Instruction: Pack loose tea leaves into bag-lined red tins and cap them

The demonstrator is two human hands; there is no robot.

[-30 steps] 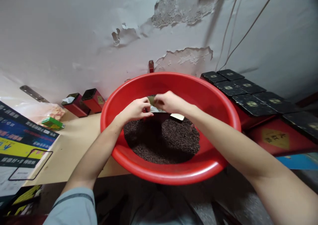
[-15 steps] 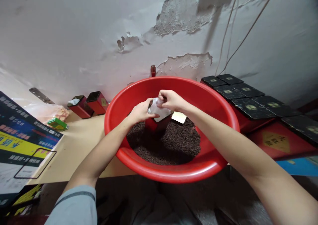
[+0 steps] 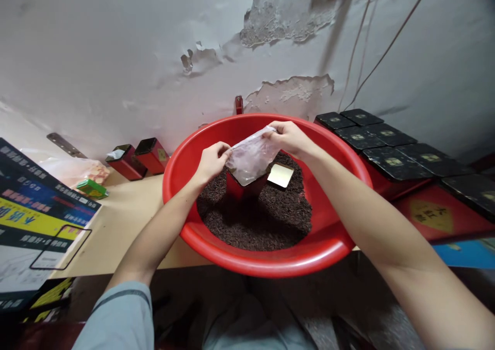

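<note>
A clear plastic bag (image 3: pixel 251 158) rises out of an open red tin (image 3: pixel 244 189), its mouth stretched wide above the rim. My left hand (image 3: pixel 212 160) pinches the bag's left corner. At the opposite corner, my right hand (image 3: pixel 288 137) grips the bag between thumb and fingers. The tin stands upright in dark loose tea leaves (image 3: pixel 255 231), which lie in a big red plastic basin (image 3: pixel 270 266). Beside the tin, a lid (image 3: pixel 280 176) rests on the leaves with its gold inner side up. The bag's lower part is hidden inside the tin.
Closed red tins with black lids (image 3: pixel 394 162) stand in rows on the right. Two more tins (image 3: pixel 127 163) are at the left by the wall, near a green box (image 3: pixel 92 189). A printed carton (image 3: pixel 34 221) stands at the left on the table (image 3: pixel 127 221).
Both hands have moved apart, and the bunched bag is now pulled up and spread between them. My right hand has shifted up and to the right.
</note>
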